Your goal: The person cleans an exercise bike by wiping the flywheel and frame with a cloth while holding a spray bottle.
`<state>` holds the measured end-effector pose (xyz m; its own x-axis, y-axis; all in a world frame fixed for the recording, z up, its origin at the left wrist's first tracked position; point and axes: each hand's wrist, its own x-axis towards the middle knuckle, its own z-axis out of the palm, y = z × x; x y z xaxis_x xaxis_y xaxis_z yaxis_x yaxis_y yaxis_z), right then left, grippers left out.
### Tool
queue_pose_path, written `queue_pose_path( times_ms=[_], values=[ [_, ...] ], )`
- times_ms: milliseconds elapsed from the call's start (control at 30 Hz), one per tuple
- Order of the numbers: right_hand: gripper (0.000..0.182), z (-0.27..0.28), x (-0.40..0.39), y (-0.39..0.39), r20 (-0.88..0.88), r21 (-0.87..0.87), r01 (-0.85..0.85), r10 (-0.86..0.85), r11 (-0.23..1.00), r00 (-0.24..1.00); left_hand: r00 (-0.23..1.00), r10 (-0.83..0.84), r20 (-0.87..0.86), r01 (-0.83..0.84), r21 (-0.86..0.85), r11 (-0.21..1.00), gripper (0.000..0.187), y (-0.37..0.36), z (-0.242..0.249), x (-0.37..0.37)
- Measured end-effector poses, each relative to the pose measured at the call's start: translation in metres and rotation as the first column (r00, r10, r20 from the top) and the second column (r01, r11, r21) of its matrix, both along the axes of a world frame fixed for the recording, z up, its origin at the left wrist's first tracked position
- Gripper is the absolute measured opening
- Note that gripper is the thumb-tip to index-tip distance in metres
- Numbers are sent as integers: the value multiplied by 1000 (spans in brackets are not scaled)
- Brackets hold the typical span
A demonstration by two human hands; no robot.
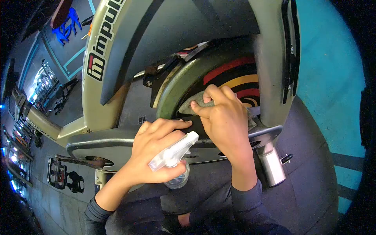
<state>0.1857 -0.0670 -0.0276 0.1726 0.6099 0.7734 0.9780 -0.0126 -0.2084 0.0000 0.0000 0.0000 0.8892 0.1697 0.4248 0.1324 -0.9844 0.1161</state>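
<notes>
The grey cloth (190, 105) lies against the face of the exercise bike's flywheel (223, 72), bunched under the right hand (226, 121), whose curled fingers grasp and press it. It should be light, soft and limp, best taken in a folded wad with the fingertips spread behind it. The left hand (154, 141), just below and left of the flywheel, has the spray bottle (172, 156) gripped beside the thumb, its other fingers reaching over the bike's lower frame (103, 138). The bottle looks like stiff, light plastic, perhaps slippery if wet; the neck under the trigger seems the surest hold. The flywheel's painted face looks smooth and hard. Above and left of it, the frame cover bears a brand label (105, 43). Right of the flywheel lies turquoise flooring (325, 78); far left, a pedal (58, 174) stands over dark floor tiles (51, 203).
</notes>
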Motion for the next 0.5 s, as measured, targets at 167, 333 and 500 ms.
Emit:
queue_pose_path(
  times_ms=[167, 333, 500],
  values=[
    [17, -8, 1, 0, -187, 162, -21, 52, 987, 981, 1000, 15, -21, -14, 9, 1000, 50, -1, 2, -1],
    [17, -10, 3, 2, -369, 348, 170, -32, 922, 929, 1000, -10, 8, 10, -7, 1000, 50, 0, 1, -1],
    [20, -8, 2, 3, -349, 359, 235, -104, 903, 931, 999, -31, 29, 31, -10, 999, 50, 1, 1, -2]
  ],
)
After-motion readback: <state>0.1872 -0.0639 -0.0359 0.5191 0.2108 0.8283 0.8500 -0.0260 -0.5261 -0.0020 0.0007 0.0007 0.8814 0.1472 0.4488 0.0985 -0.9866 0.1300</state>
